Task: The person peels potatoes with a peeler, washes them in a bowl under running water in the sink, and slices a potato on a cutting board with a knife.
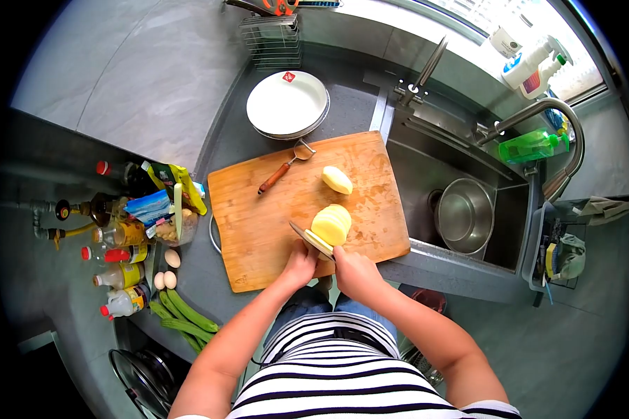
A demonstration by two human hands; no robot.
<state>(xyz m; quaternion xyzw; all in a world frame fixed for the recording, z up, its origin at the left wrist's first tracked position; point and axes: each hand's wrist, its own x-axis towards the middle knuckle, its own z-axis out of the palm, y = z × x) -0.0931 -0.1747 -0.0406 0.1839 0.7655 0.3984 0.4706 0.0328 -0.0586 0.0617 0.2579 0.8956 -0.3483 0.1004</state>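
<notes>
A wooden cutting board [258, 237] lies on the counter. On it rests a sliced yellow potato [330, 225], its slices leaning together, with a whole peeled potato [337, 180] above. My right hand [356, 271] is closed round the handle of a knife [317, 241], whose blade slants up-left along the near side of the slices. My left hand [302, 262] is beside the blade, its fingers closed; what they hold, if anything, is hidden. A peeler [279, 174] with a brown handle lies at the board's upper part.
White plates [287, 103] are stacked behind the board. To the right, the sink [416, 174] holds a metal pot [465, 216]. Bottles [127, 276], eggs [172, 258] and green gourds [189, 314] are on the left. Soap bottles stand by the window.
</notes>
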